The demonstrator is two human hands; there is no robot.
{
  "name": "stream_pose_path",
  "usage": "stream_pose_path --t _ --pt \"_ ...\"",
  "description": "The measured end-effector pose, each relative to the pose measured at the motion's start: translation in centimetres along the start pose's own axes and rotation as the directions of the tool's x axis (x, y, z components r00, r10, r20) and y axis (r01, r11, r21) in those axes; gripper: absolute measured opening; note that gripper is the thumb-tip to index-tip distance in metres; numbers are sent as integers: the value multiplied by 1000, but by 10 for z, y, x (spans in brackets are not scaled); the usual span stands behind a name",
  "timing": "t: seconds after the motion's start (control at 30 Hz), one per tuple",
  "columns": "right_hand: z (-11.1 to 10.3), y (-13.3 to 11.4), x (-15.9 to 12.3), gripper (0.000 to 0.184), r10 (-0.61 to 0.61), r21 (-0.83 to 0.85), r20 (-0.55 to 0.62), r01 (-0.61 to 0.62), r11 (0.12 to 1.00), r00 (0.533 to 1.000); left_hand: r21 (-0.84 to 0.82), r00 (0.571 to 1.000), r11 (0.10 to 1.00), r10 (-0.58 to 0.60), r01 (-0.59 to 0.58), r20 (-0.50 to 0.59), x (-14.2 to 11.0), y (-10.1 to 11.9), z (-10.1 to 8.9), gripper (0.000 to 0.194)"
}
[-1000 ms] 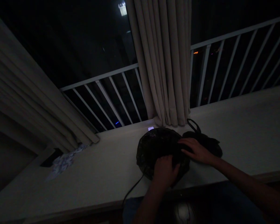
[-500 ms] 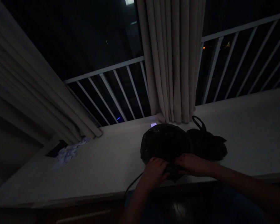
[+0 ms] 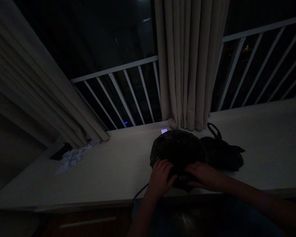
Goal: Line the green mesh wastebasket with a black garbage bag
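Note:
A round black container [image 3: 154, 149] with shiny, crinkled black plastic around its mouth, like a bag over a rim, is at the front of the pale ledge. Its inside is too dark to make out. My left hand [image 3: 160, 174] lies over the near left part of the rim, fingers stretched and slightly apart, thumb out to the right. At the near right part is my right hand [image 3: 203, 176], its fingers over the black plastic bag [image 3: 185, 184] and its thumb on the near side. Darkness hides the fingertips.
A black bag with a loop handle [image 3: 223, 153] sits right of the container. Behind it lies a lit phone [image 3: 164, 131]. Crumpled patterned cloth [image 3: 74, 156] and a dark flat object [image 3: 61, 152] are on the ledge [image 3: 108, 174] at left. Curtains [image 3: 185, 65] hang before the railed window.
My left hand has moved left and up along the rim, away from the right hand, and its fingers have spread. My right hand stays at the rim. The view has shifted slightly.

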State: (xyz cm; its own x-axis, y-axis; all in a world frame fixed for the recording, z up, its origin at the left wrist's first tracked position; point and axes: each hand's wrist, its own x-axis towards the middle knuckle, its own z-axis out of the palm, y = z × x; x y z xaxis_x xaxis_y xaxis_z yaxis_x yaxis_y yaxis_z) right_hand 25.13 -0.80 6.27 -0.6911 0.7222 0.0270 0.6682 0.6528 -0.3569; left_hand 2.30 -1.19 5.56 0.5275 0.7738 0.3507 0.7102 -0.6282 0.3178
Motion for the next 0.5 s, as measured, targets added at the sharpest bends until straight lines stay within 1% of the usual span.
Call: stream_pose_path --t 0.07,0.1,0.13,0.2,0.27,0.33,0.4,0.5 --pt "1 -12 9 46 37 4 -14 -37 999 999 -21 986 996 -92 90 -139 -5 -13 7 32" --pt "3 -18 15 46 57 -4 -21 -57 998 998 -50 965 989 -149 141 -218 -7 -20 12 33" --pt "6 -23 21 46 74 -17 -28 -74 997 997 -94 935 978 -208 188 -289 -9 -26 19 34" --pt "13 -33 32 43 106 -45 -33 -107 993 994 -217 859 941 -327 259 -395 -11 -36 33 37" --pt "20 -40 41 39 130 -74 -12 -131 989 991 -356 795 885 -438 299 -421 -12 -42 47 39" --pt "25 -45 46 36 148 -114 29 -144 983 989 -470 743 822 -527 321 -412 -12 -44 57 41" --pt "29 -48 49 32 160 -157 63 -148 976 985 -546 711 772 -580 325 -397 -12 -45 64 43" --pt "33 -49 50 29 165 -192 78 -147 970 983 -599 687 734 -615 321 -386 -12 -46 71 46"
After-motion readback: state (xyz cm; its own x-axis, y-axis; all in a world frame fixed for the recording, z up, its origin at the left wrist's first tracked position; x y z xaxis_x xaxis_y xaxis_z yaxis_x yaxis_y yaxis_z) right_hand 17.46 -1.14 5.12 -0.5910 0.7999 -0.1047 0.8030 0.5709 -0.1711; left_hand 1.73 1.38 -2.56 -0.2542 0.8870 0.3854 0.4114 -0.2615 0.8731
